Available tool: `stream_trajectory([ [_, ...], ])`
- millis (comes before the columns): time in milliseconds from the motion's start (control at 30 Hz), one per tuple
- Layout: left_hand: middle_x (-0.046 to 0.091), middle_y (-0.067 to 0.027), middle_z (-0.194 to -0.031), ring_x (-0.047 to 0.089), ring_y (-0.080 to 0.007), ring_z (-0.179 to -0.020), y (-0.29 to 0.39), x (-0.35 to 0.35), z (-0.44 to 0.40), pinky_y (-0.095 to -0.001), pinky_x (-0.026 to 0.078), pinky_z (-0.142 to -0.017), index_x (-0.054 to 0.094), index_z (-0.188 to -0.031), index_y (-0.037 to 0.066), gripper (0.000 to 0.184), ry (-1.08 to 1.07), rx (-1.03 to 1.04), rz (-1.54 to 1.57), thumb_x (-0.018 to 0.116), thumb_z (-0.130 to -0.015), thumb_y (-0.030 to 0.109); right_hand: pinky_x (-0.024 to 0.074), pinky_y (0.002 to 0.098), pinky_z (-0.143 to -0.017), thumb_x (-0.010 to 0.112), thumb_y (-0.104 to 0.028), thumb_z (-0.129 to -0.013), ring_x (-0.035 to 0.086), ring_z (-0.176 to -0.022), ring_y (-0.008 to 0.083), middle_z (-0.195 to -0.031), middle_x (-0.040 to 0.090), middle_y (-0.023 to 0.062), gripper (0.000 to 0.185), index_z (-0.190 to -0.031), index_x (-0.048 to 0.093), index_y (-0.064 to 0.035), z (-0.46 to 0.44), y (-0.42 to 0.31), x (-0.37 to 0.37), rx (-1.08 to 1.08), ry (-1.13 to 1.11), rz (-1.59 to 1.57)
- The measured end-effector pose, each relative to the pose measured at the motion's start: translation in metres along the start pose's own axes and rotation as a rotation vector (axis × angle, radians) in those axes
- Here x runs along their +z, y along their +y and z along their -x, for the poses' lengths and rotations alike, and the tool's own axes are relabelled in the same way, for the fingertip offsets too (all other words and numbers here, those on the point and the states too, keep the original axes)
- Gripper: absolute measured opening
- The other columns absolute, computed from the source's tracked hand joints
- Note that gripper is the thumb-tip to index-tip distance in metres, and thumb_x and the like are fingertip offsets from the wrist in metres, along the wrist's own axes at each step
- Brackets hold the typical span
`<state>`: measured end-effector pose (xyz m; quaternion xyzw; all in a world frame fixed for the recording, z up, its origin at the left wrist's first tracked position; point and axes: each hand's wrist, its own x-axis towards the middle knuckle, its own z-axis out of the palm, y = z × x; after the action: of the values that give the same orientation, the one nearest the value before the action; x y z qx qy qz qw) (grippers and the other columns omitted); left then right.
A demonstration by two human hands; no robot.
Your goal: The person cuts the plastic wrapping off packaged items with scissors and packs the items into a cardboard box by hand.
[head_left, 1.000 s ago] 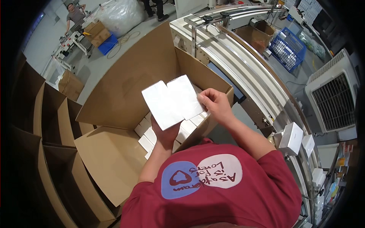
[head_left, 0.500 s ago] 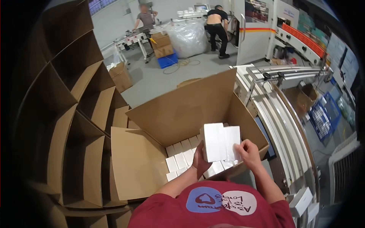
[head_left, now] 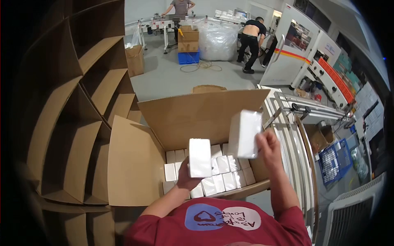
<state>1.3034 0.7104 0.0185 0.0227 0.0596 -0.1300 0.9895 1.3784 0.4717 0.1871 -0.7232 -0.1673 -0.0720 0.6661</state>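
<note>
My left hand (head_left: 187, 176) is closed around a white box (head_left: 200, 158), held above the open carton. To the right, my right hand (head_left: 269, 147) grips a second white box (head_left: 245, 134) by its right edge; that box is slightly blurred and looks wrapped in clear film. The two boxes are apart from each other. Beneath both hands, the large brown carton (head_left: 135, 164) stands with its flaps up and out. Rows of white boxes (head_left: 223, 165) lie inside it, some with shiny film on top. The fingers of my left hand are partly hidden behind its box.
Stacked open cartons (head_left: 88, 139) rise on the left. A conveyor (head_left: 293, 156) runs along the right, with a white slatted unit (head_left: 351, 209) and a blue crate (head_left: 334, 162) beyond it. Two people are at the back, near a large plastic bag (head_left: 221, 41).
The two white boxes, side by side before, are now apart. My left hand has moved left with one, and my right hand has lifted the other up. The view has turned.
</note>
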Motion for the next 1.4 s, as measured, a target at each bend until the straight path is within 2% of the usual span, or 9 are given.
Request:
stream_trajectory([
  [167, 0.059, -0.0167, -0.116, 0.061, -0.0421, -0.094, 0.029, -0.021, 0.028, -0.0558, 0.052, -0.073, 0.050, -0.128, 0.009, 0.052, 0.216, 0.126, 0.045, 0.041, -0.090, 0.043, 0.0360, 0.0235, -0.047, 0.058, -0.022, -0.092, 0.046, -0.051, 0.0081, -0.060, 0.051, 0.0010, 0.028, -0.073, 0.049, -0.0032, -0.143, -0.020, 0.014, -0.392, 0.166, 0.402],
  [333, 0.060, -0.0164, -0.113, 0.062, -0.0418, -0.090, 0.039, -0.047, 0.036, -0.0560, 0.053, -0.068, 0.052, -0.126, 0.009, 0.055, 0.293, 0.148, 0.051, 0.042, -0.088, 0.047, 0.0450, 0.0266, -0.054, 0.057, -0.028, -0.092, 0.053, -0.054, 0.0139, -0.065, 0.057, 0.0058, 0.028, -0.095, 0.056, 0.0006, -0.239, 0.036, 0.033, -0.056, 0.300, 0.471],
  [433, 0.059, -0.0144, -0.116, 0.060, -0.0381, -0.099, 0.047, -0.054, 0.026, -0.0560, 0.050, -0.078, 0.051, -0.126, 0.009, 0.051, 0.221, 0.143, 0.068, 0.043, -0.089, 0.043, 0.0491, 0.0264, -0.060, 0.056, -0.024, -0.093, 0.059, -0.065, 0.0140, -0.076, 0.060, 0.0073, 0.027, -0.105, 0.056, 0.0007, -0.212, 0.082, 0.041, -0.194, 0.124, 0.650],
  [533, 0.058, -0.0124, -0.119, 0.057, -0.0333, -0.108, 0.046, -0.053, 0.014, -0.0525, 0.047, -0.089, 0.049, -0.128, 0.009, 0.050, 0.218, 0.245, -0.048, 0.043, -0.091, 0.042, 0.0503, 0.0249, -0.063, 0.054, -0.011, -0.093, 0.062, -0.084, 0.0132, -0.088, 0.061, 0.0056, 0.015, -0.103, 0.057, 0.0008, -0.133, 0.057, 0.084, 0.047, -0.206, 0.313],
  [633, 0.056, -0.0103, -0.122, 0.054, -0.0266, -0.113, 0.045, -0.062, 0.004, -0.0413, 0.043, -0.097, 0.044, -0.131, 0.007, 0.052, 0.192, 0.310, -0.343, 0.045, -0.093, 0.042, 0.0463, 0.0346, -0.089, 0.061, -0.040, -0.088, 0.060, -0.102, 0.0268, -0.116, 0.060, 0.0215, 0.058, -0.122, 0.051, 0.0058, -0.060, 0.087, 0.109, 0.407, -0.595, 0.308],
  [767, 0.055, -0.0089, -0.118, 0.053, -0.0197, -0.109, 0.036, -0.041, 0.005, -0.0333, 0.042, -0.093, 0.044, -0.127, 0.000, 0.048, 0.265, 0.442, -0.592, 0.054, -0.091, 0.031, 0.0489, 0.0335, -0.082, 0.053, -0.049, -0.091, 0.061, -0.094, 0.0202, -0.100, 0.064, 0.0170, 0.060, -0.118, 0.053, 0.0045, -0.004, 0.113, 0.135, 0.654, -0.792, 0.176],
  [1000, 0.058, -0.0065, -0.111, 0.056, -0.0171, -0.097, 0.034, -0.088, 0.005, -0.0313, 0.047, -0.082, 0.049, -0.120, 0.004, 0.041, 0.467, 0.327, -0.423, 0.055, -0.089, 0.029, 0.0492, 0.0263, -0.059, 0.061, -0.024, -0.090, 0.059, -0.071, 0.0095, -0.077, 0.065, 0.0058, 0.028, -0.094, 0.062, 0.0044, 0.015, 0.109, 0.134, 0.597, -0.590, 0.442],
  [1167, 0.058, -0.0066, -0.119, 0.055, -0.0207, -0.111, 0.041, -0.073, 0.005, -0.0368, 0.044, -0.094, 0.049, -0.125, 0.007, 0.048, 0.340, 0.294, -0.411, 0.036, -0.096, 0.043, 0.0440, 0.0222, -0.058, 0.066, -0.024, -0.087, 0.052, -0.064, 0.0063, -0.070, 0.058, -0.0001, 0.025, -0.086, 0.061, 0.0002, 0.009, 0.105, 0.141, 0.741, -0.529, 0.108],
  [1400, 0.056, -0.0061, -0.119, 0.053, -0.0187, -0.111, 0.045, -0.075, 0.008, -0.0335, 0.042, -0.094, 0.047, -0.126, 0.004, 0.048, 0.243, 0.294, -0.258, 0.043, -0.096, 0.041, 0.0402, 0.0228, -0.056, 0.068, -0.026, -0.086, 0.046, -0.062, 0.0055, -0.067, 0.055, -0.0015, 0.026, -0.078, 0.060, -0.0022, 0.007, 0.107, 0.144, 0.647, -0.500, 0.159],
])
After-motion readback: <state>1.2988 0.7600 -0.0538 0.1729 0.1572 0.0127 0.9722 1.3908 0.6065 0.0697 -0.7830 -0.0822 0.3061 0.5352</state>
